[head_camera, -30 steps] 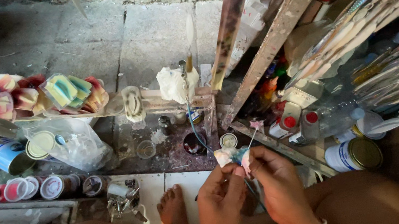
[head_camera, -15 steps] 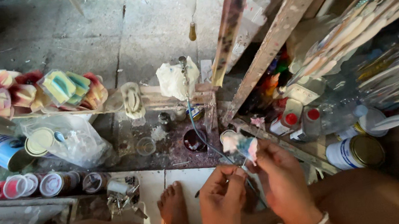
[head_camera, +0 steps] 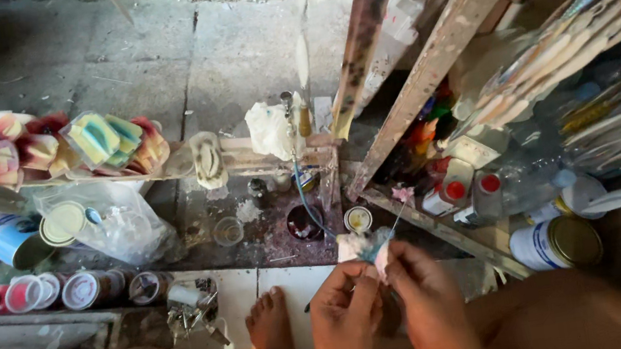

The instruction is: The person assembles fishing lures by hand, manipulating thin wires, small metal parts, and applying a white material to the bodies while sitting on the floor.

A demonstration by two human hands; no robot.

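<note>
Hands met low in the centre of the frame, just above the person's bare knees: the left hand (head_camera: 346,318) and the right hand (head_camera: 429,308) both had fingers curled and pinched together on a small pale, bluish-white piece (head_camera: 376,253), probably so it could be worked close to the eyes. A thin stick with a pink tuft (head_camera: 402,195) rose from the pinch toward the upper right; which hand gripped it could not be told. A bare foot (head_camera: 271,326) rested beside them on a white tile (head_camera: 288,284).

Just beyond, on the stained floor, a dark cup (head_camera: 305,223) seemed to hold dark liquid, with a small yellow-lidded jar (head_camera: 357,218) touching distance to its right and an apparently empty clear glass (head_camera: 228,230) to its left, all near enough to dip into. A blue hose (head_camera: 303,192) ran up between them.

At lower left stood a row of lidded paint tins (head_camera: 41,290), contents hidden. At lower right sat a gold-topped can (head_camera: 555,241) and red-capped bottles (head_camera: 467,192).

Farther off, at upper left, a rack carried painted, multicoloured pieces (head_camera: 52,147), seemingly set out to dry.
</note>
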